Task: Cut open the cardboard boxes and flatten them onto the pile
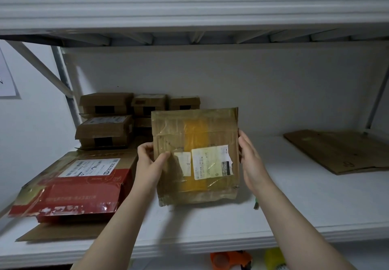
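A brown cardboard box (195,135), wrapped in clear and yellow tape with white labels, stands tilted on its lower edge on the white shelf (294,213). My left hand (150,160) grips its left side, thumb on the front face. My right hand (251,162) lies with straight fingers against its right side. A pile of flattened cardboard (341,152) lies at the right back of the shelf. A small green-tipped tool (256,203) shows just behind my right wrist; what it is cannot be made out.
A large red and brown box (71,185) lies at the left on flat cardboard. Several small brown boxes (105,120) are stacked behind it. An upper shelf (189,6) hangs overhead. Orange and yellow items (231,259) sit below the shelf edge.
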